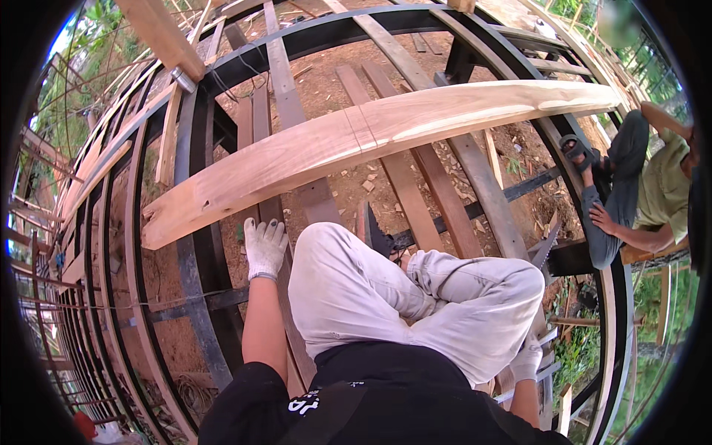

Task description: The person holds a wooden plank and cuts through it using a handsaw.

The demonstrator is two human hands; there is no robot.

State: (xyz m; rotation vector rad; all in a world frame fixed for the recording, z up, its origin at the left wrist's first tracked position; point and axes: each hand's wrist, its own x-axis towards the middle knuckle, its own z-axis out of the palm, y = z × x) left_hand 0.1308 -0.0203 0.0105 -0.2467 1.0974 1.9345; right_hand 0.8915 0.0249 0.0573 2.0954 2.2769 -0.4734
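A long thick timber beam (297,159) lies across the black metal frame in front of my crossed legs. Two thin lines run across its top face near the middle. My left hand (265,248), in a whitish glove with dark fingertips, rests on a plank just below the beam's near edge, fingers stretched out and holding nothing. My right hand (527,361), also gloved, is down beside my right knee, by a pale metal-looking piece (547,373); its fingers are mostly hidden. A grey, blade-like thing (547,241) sticks up beyond that knee.
Loose planks (445,196) span the black beams (196,297), with gaps showing dirt and wood chips below. At the right sits another person (630,178), a foot near the beam's end. An upright wooden post (163,37) stands at the far left.
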